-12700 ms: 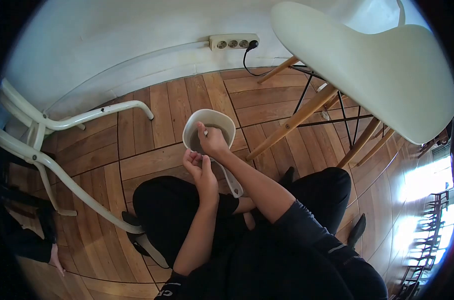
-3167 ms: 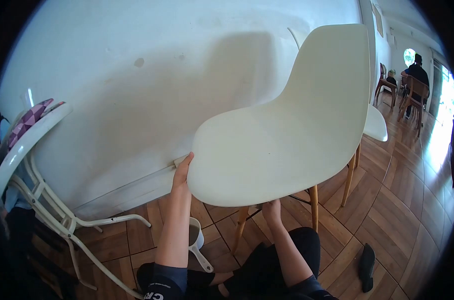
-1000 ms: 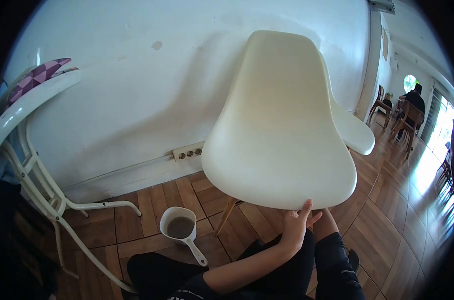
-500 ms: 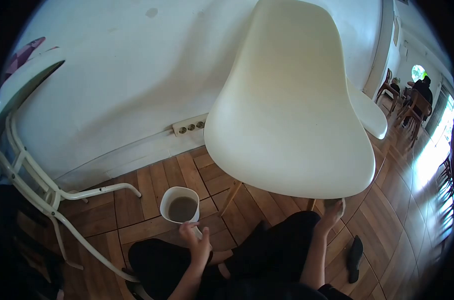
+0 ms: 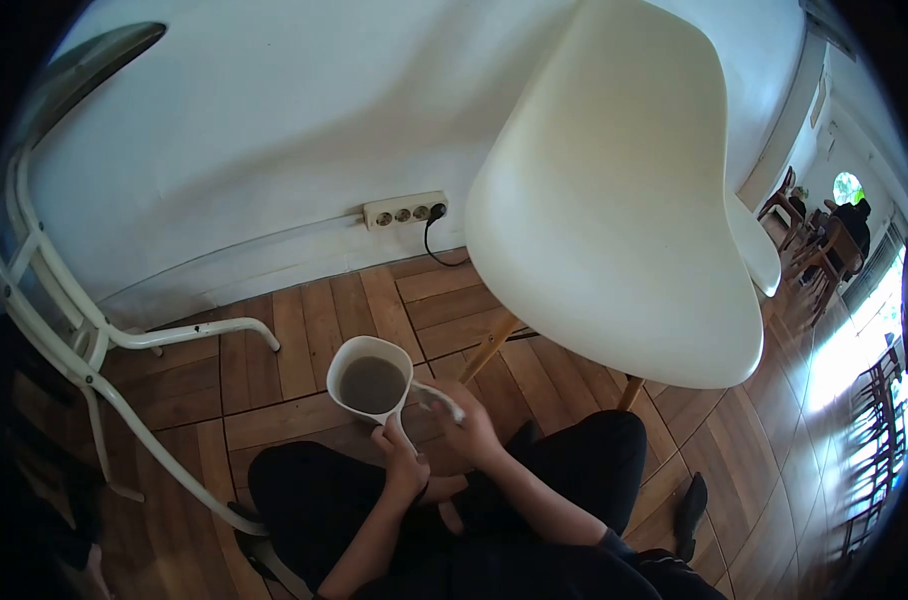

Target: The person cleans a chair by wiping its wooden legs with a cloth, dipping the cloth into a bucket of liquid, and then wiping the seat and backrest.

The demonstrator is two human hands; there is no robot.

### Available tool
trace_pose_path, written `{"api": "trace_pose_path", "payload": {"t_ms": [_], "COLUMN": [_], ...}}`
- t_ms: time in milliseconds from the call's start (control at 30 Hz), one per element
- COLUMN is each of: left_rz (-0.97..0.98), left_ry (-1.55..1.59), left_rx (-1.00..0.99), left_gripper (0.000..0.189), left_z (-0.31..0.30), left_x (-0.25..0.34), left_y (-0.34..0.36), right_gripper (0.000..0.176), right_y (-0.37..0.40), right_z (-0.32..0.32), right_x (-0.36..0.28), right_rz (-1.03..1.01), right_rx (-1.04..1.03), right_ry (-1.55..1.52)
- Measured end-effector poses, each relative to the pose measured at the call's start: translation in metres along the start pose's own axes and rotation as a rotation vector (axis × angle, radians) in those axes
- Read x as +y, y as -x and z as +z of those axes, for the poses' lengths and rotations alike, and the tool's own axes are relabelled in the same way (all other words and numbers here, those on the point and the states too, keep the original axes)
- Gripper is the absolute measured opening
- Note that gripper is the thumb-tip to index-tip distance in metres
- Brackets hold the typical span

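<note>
A white plastic dipper (image 5: pixel 340 362) of murky grey-brown water is in front of my crossed legs, above the wooden floor. My left hand (image 5: pixel 404 465) is closed around its handle, on the side nearest me. Just right of the dipper's rim, my right hand (image 5: pixel 466 428) grips a small white cloth (image 5: pixel 440 402), with part of it sticking out between the fingers. The lower part of the cloth is hidden by the hand. A cream shell chair (image 5: pixel 614 220) on wooden legs stands beyond my right hand, tilted in the view.
White metal tube legs (image 5: pixel 144 435) of another seat rise on the left. A socket strip (image 5: pixel 404 212) with a black plug is along the white wall. A black shoe (image 5: pixel 690 515) lies on the floor at right. People sit far off among wooden chairs (image 5: pixel 829 258).
My right hand has moved left with the cloth, from under the chair's front edge to beside the dipper. My left hand has closed around the dipper's handle. The view has shifted slightly.
</note>
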State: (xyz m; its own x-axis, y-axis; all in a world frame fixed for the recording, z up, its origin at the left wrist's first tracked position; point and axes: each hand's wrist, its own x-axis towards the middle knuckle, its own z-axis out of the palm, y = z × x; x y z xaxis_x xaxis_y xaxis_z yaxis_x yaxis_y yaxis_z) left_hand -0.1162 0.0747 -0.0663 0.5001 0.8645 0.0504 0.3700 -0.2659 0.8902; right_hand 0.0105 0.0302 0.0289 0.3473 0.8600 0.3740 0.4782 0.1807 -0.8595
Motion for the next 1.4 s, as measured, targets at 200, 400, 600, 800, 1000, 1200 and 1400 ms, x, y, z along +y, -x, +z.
{"api": "trace_pose_path", "payload": {"t_ms": [200,400,600,800,1000,1200,1400], "left_rz": [0.005,0.248,0.062,-0.056,-0.043,-0.01,-0.032], "left_ry": [-0.067,-0.055,-0.04,-0.123,-0.231,-0.315,-0.003], "left_rx": [-0.11,-0.139,-0.24,-0.238,-0.211,-0.236,-0.618], "left_gripper": [0.085,0.084,0.062,0.029,0.026,0.025,0.029], "left_z": [0.006,0.013,-0.027,-0.055,-0.063,-0.054,-0.048], "left_x": [0.001,0.005,0.034,0.041,0.043,0.036,0.036], "left_y": [0.02,0.035,0.021,0.008,0.011,0.013,0.008], "right_gripper": [0.041,0.031,0.03,0.05,0.052,0.059,0.058], "right_y": [-0.053,-0.07,-0.057,-0.06,-0.057,-0.05,-0.054], "right_z": [0.065,0.105,0.093,0.09,0.096,0.104,0.105], "right_x": [0.017,0.055,0.066,0.047,0.053,0.056,0.059], "right_rz": [-0.199,0.014,0.049,0.115,0.213,0.323,0.39], "right_rx": [-0.303,-0.777,-0.651,-0.293,-0.238,-0.128,-0.117], "right_ry": [0.366,0.871,0.651,0.443,0.332,0.286,0.292]}}
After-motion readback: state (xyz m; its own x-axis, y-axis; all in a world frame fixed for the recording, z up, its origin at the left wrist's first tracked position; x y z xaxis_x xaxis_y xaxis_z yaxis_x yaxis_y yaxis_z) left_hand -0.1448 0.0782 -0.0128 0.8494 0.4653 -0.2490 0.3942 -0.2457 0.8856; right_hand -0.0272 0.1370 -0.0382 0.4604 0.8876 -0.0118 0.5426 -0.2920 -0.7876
